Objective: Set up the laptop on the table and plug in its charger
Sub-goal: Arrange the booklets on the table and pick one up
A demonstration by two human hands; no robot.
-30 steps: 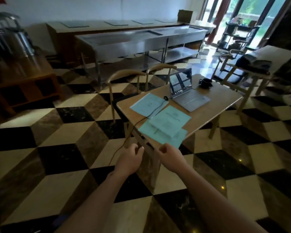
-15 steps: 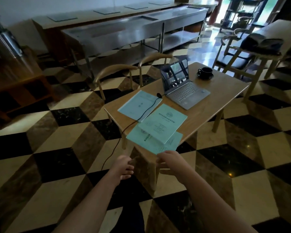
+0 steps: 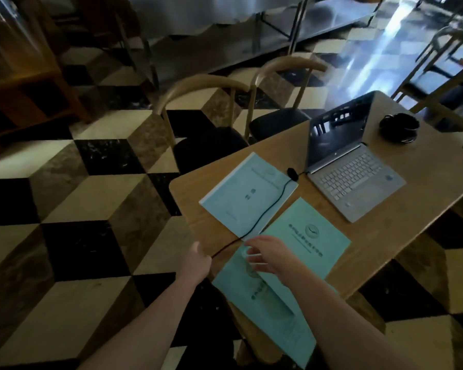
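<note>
A silver laptop point(image 3: 353, 180) stands open with a dark screen on the wooden table point(image 3: 412, 209). A black charger cable point(image 3: 267, 212) leaves its left side at a small plug point(image 3: 292, 173), crosses a light blue booklet point(image 3: 241, 198) and runs to the table's near-left edge. My left hand point(image 3: 198, 260) is at that edge where the cable ends in view. Its fingers are hidden, so a grip is unclear. My right hand point(image 3: 273, 253) hovers with fingers spread over the teal booklets.
Two teal booklets point(image 3: 313, 236) point(image 3: 265, 303) overlap at the near end of the table. A black cup on a saucer point(image 3: 398, 126) sits behind the laptop. Two wooden chairs point(image 3: 206, 86) point(image 3: 286, 65) stand at the far side. Steel counters line the back over a checkered floor.
I have come closer to the table. Both hands rose from below the near end: the left reached the cable at the edge, the right moved over the teal booklets.
</note>
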